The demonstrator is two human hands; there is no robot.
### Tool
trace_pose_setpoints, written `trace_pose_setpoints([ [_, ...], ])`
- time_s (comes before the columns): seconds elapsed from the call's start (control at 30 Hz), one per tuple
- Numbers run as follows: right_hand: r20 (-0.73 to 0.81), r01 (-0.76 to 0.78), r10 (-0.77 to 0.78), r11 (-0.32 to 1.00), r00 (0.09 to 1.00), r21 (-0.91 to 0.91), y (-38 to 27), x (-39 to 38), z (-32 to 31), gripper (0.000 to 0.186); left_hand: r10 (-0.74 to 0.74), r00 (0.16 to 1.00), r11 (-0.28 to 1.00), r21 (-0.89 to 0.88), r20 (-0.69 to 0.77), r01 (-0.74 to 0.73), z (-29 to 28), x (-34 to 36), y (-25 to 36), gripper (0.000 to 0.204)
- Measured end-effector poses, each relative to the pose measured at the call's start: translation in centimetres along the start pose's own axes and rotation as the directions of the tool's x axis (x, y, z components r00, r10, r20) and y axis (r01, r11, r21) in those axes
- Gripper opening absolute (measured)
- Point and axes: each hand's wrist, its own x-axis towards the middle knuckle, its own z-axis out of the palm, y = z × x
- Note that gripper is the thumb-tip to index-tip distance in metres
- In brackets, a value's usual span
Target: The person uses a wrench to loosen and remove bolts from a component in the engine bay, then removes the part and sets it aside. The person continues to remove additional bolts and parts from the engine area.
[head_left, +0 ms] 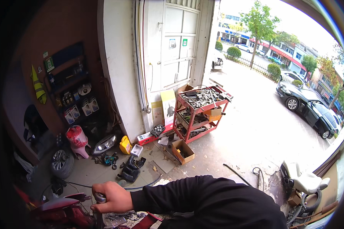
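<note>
My right hand (114,197) reaches across to the lower left in a black sleeve (202,196). Its fingers and thumb are closed around a silver, round-headed tool (99,197) that looks like a ratchet wrench; the palm hides most of it. Just left of and below the hand are dark red, glossy vehicle parts (61,206), dim and partly cut off by the picture's rim. Beneath the wrist lie cluttered metal and red pieces (147,221), too jumbled to tell apart. My left hand does not show.
A red tool cart (188,131) full of wrenches and sockets stands ahead. On the floor lie an open cardboard box (182,152), a black part (130,171), a yellow jug (125,145), a headlight (104,144) and a wheel (61,162). A white seat (304,179) stands at right.
</note>
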Motion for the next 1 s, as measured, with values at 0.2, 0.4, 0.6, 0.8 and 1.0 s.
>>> trace_pose_setpoints([
  [0.2,-0.053,0.050,-0.054,0.995,0.997,-0.090,3.4,-1.6,-3.5,0.048,0.074,0.997,0.989,0.125,0.007,-0.074,-0.2,0.7,-0.5,0.103],
  [0.4,-0.027,-0.071,0.070,0.996,0.997,-0.057,3.1,-0.8,-3.5,0.046,0.101,0.995,0.986,0.131,-0.004,-0.100,0.3,-0.6,-0.7,0.101],
  [0.6,0.099,-0.122,0.120,0.993,0.988,0.010,1.8,1.9,-2.7,0.045,-0.198,0.967,0.971,-0.098,0.162,0.216,0.2,-9.2,0.8,0.114],
  [0.8,0.193,-0.089,0.064,0.988,0.979,0.127,0.3,6.3,4.7,0.046,-0.328,0.855,0.928,-0.306,-0.402,0.212,6.3,-20.0,4.0,0.092],
  [1.0,0.380,0.385,-0.365,0.923,0.850,0.025,-2.2,11.4,18.3,0.052,-0.529,0.723,0.836,-0.420,-0.444,0.353,10.5,-21.9,7.1,0.063],
])
